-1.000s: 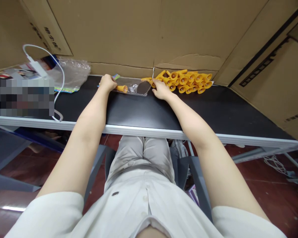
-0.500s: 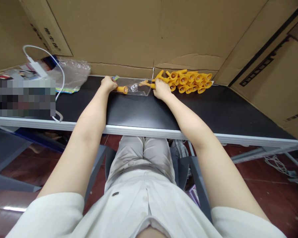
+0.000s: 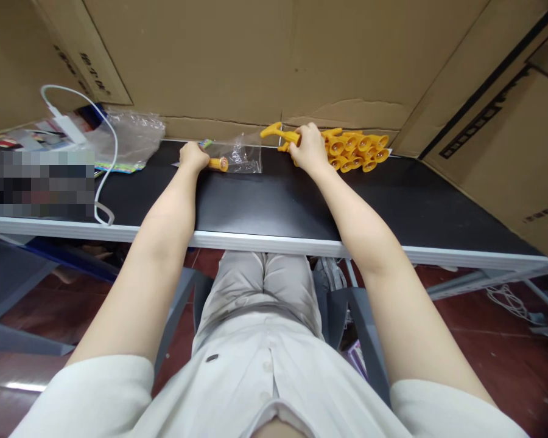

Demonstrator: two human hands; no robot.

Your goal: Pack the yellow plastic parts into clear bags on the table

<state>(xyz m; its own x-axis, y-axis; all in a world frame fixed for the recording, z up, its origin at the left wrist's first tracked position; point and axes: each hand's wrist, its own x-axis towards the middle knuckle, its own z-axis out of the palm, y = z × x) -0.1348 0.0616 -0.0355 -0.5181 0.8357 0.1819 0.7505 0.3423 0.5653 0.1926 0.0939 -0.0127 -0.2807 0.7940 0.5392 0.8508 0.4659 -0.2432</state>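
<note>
My left hand rests on the black table and pinches the closed end of a small clear plastic bag. One orange plastic piece lies inside that bag near my fingers. My right hand is raised a little above the table and grips another orange plastic piece, whose stem points left towards the bag's open end. Right behind that hand lies a pile of several orange pieces.
Cardboard walls close off the back and the right side. At the left lie a crumpled clear bag, a white charger with its cable and coloured printed sheets. The table's white front edge runs above my lap.
My right hand has lifted from the bag's mouth and drawn back to the right with an orange piece in its grip. The bag has shifted slightly left under my left hand.
</note>
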